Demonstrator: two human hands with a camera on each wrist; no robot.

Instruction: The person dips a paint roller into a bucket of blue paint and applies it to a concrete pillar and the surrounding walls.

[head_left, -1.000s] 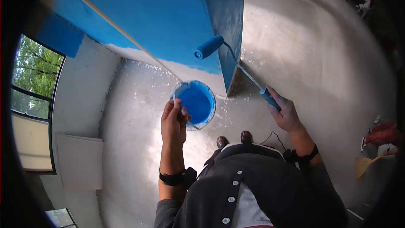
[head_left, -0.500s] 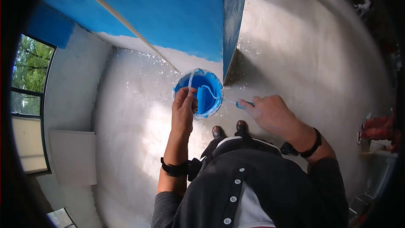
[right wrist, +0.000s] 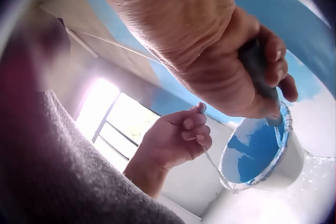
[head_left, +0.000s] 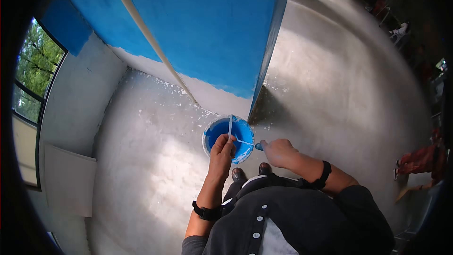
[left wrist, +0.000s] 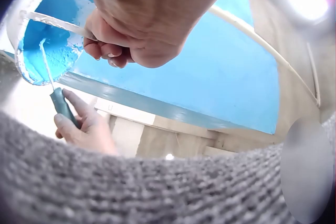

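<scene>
One broad wall (head_left: 203, 28), mostly blue with a pale band along its foot, stands ahead of both grips. Closer in, the bucket (right wrist: 291, 157) opens below the left grip (head_left: 222, 151) and to the left of the right grip (head_left: 281, 153), with blue paint (left wrist: 59, 56) inside.

The roller (left wrist: 62, 103) belongs to the right grip, whose fingers curl round its handle (head_left: 258, 147) just outside the rim (head_left: 205, 144). From there its long axis runs leftward and down over the rim into the opening, pointing roughly toward the left grip in the head view. Its head cannot be made out.

Any move of the roller seems to turn on that line: drawing back toward the right grip would clear the rim, and the right grip is the nearer one.

The left grip pinches the bail (head_left: 230, 125), a thin white strip reaching outward to the rim. Whether the bucket stands on the floor or hangs from that strip, I cannot tell.
</scene>
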